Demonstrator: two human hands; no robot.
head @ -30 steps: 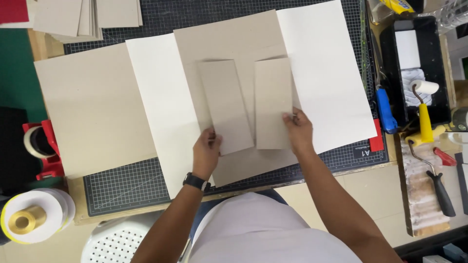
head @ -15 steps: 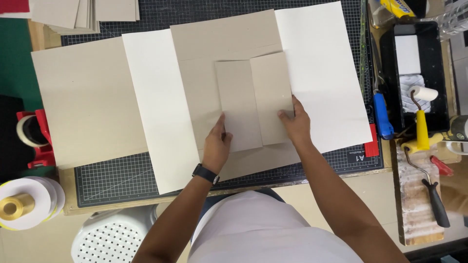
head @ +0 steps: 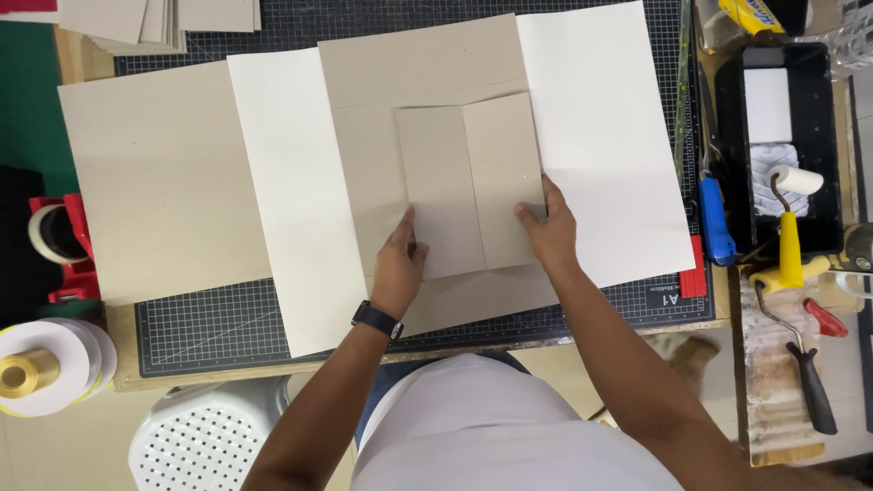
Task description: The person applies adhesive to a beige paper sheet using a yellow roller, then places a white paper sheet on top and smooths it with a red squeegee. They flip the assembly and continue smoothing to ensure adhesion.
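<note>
Two narrow grey board strips lie side by side, edges touching, on a larger grey board [head: 409,73] over white paper [head: 609,136]. My left hand [head: 400,264] presses the lower left edge of the left strip [head: 436,182]. My right hand [head: 548,227] presses the lower right of the right strip [head: 505,173]. Both hands lie flat with fingers on the card. A black watch is on my left wrist.
A green cutting mat [head: 209,318] covers the table. Another grey board [head: 155,173] lies left, a stack of boards [head: 155,23] top left. Tape dispenser [head: 59,241] and ribbon roll [head: 45,368] at left. A black paint tray [head: 773,136], yellow-handled roller [head: 789,227] and blue-handled tool [head: 714,223] at right.
The two strips, apart a second ago, have been pushed together until their long edges meet. Both hands slid inward with them.
</note>
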